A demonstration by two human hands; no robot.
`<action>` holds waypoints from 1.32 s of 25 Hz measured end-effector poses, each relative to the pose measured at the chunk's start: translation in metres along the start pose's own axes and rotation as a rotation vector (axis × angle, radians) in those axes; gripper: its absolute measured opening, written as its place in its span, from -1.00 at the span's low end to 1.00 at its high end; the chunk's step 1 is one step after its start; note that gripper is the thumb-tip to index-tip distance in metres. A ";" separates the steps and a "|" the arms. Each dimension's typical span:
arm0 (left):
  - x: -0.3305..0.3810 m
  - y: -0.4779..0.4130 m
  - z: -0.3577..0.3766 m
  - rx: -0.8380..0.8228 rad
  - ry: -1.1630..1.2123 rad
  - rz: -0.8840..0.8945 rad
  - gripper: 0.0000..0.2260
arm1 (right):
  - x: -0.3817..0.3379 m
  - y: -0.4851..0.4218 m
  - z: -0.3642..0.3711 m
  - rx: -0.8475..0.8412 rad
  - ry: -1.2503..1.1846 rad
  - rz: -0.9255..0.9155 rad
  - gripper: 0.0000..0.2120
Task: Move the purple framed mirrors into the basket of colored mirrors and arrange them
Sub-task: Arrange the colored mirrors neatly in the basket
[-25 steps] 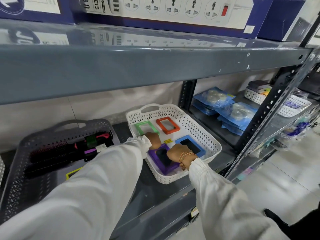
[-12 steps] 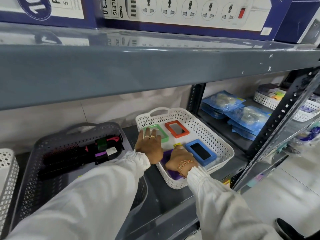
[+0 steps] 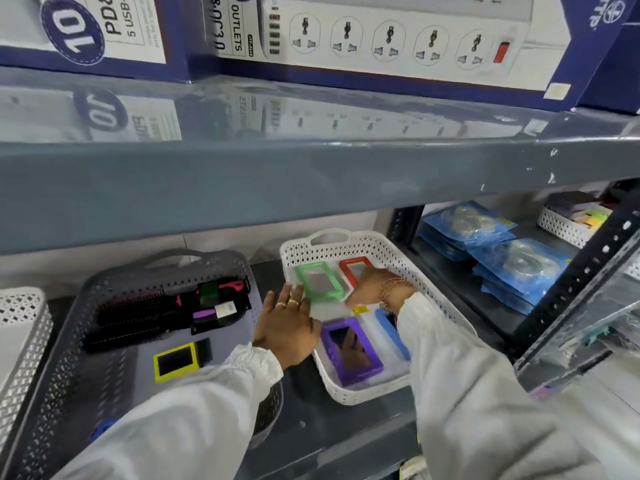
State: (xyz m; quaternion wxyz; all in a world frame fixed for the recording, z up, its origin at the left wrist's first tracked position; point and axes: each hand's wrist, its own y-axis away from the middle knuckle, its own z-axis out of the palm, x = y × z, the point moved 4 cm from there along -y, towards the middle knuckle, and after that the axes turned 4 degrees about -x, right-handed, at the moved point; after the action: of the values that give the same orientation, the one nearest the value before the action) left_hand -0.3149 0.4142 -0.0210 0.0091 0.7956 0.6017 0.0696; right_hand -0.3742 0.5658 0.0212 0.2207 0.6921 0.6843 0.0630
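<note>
Between the two hands, in the near part of the white basket (image 3: 446, 308), lies the purple framed mirror (image 3: 351, 351), flat on the basket floor with its long axis running away from the person and slanting slightly left at the far end. The left hand (image 3: 287, 327) rests open, fingers spread, over the basket's left rim, just beside the mirror's far-left corner and gripping nothing. It is the nearer hand. The right hand (image 3: 372, 285) reaches farther in, past the purple frame, over the orange mirror (image 3: 353, 266) and next to the green mirror (image 3: 318, 282); its fingers are blurred, so whether they pinch anything I cannot tell, though they look loosely curled. Under the right sleeve, the blue mirror (image 3: 389, 329) sits just right of the purple one, roughly parallel. Any squaring-up nudge would likely fall to the left hand.
</note>
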 end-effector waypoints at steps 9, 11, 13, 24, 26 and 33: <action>0.000 0.003 -0.002 0.035 0.020 -0.014 -0.49 | -0.045 -0.049 0.037 0.060 0.033 -0.120 -0.41; 0.001 0.004 -0.002 0.037 0.019 -0.015 -0.50 | -0.045 -0.056 0.042 0.106 0.045 -0.122 -0.46; 0.000 0.003 -0.001 0.034 0.022 -0.023 -0.50 | -0.043 -0.058 0.044 0.130 0.040 -0.099 -0.48; 0.001 0.004 0.000 0.051 0.039 -0.019 -0.20 | -0.046 -0.053 0.050 0.324 0.009 -0.053 -0.52; 0.001 0.004 -0.001 0.052 0.046 -0.020 -0.28 | -0.047 -0.050 0.051 0.296 0.001 -0.045 -0.46; 0.002 0.004 -0.002 0.019 0.020 -0.045 -0.34 | -0.010 -0.063 0.016 0.353 -0.030 -0.035 -0.25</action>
State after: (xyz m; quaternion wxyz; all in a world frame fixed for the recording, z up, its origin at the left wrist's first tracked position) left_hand -0.3112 0.4145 -0.0183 -0.0031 0.7812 0.6202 0.0715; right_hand -0.4265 0.5506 -0.0157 0.1069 0.7088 0.6935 -0.0723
